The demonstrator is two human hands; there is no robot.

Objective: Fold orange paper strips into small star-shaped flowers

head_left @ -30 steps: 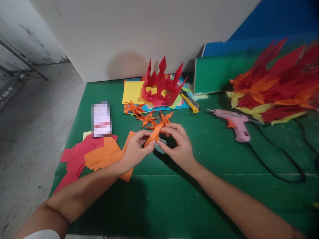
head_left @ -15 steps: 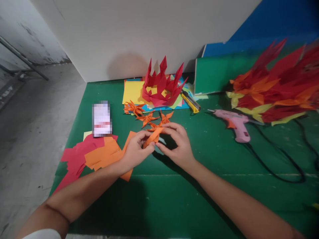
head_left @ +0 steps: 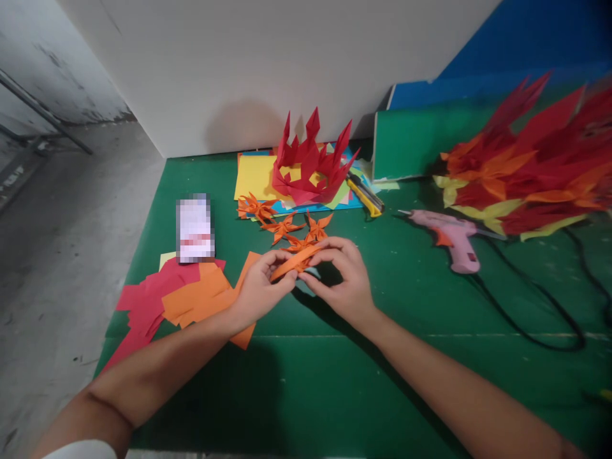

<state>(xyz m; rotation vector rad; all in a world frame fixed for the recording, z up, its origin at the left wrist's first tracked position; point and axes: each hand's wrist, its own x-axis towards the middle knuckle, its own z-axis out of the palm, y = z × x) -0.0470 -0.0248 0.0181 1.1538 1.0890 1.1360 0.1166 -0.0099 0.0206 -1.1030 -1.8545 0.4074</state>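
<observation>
Between my hands is a folded orange paper, a narrow strip slanting up to the right. My left hand pinches its lower left end with thumb and fingers. At the upper right end, my right hand grips it, thumb below and fingers above. Just beyond my fingers lie several folded orange paper flowers on the green table. Under my left forearm and wrist are loose orange paper sheets and red paper sheets.
A red folded-paper crown stands on stacked coloured paper at the back. Beside it lies a yellow box cutter. To the right are a pink glue gun with a black cord and a large red-orange paper piece. A blurred phone lies left.
The orange paper has turned between my fingers and now looks like a longer, narrower strip. My right fingers have shifted slightly along it to the right.
</observation>
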